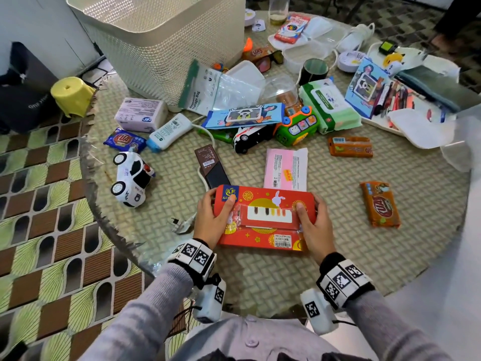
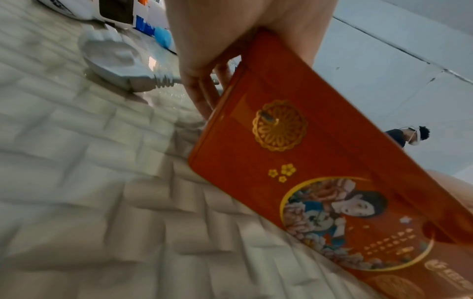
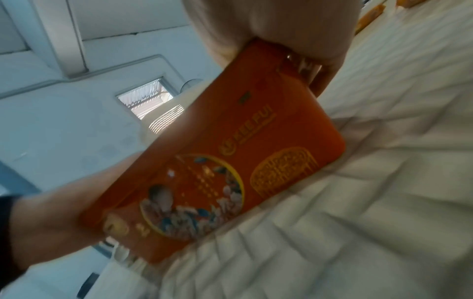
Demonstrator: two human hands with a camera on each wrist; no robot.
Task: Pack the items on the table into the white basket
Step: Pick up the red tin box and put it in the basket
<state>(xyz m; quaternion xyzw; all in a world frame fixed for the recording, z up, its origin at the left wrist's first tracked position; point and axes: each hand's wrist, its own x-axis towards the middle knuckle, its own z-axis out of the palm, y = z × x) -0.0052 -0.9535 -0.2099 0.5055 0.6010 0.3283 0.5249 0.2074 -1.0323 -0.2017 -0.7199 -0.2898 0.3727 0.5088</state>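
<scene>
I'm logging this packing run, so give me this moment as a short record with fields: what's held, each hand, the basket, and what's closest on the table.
held item: red box, lifted off the table
left hand: grips the box's left end
right hand: grips the box's right end
white basket: far left of table, contents not visible
nearest items: pink packet, brown carton, white plug

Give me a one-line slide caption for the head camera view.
Both hands, left hand and right hand, hold a red box over a cluttered table, white basket behind.
</scene>
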